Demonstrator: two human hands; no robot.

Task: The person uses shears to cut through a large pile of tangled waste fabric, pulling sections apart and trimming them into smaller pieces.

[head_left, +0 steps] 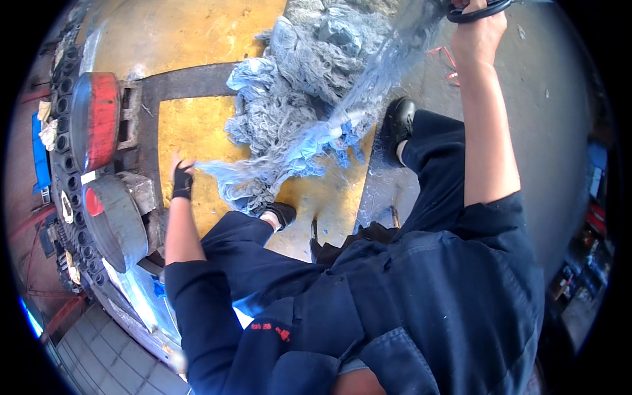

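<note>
A large heap of tangled grey-blue fibre [289, 99], like matted thread waste, lies on the floor between my feet. My left hand [182, 172], with a black band around the palm and wrist, is at the left end of a stretched strand of it, fingers closed on the strand but slightly blurred. From there the strand runs up and right across the heap, towards my right hand [479, 36]. That hand is raised at the upper right edge, closed around a black loop-shaped handle [484, 10]; the rest of that tool is cut off by the frame.
The floor has yellow panels [191, 131] with dark borders. At left stand two thick round drums, one red-faced [102, 122] and one grey [118, 224], beside concrete blocks [139, 191] and a row of dark rings. A red strip [447, 59] lies on the grey floor.
</note>
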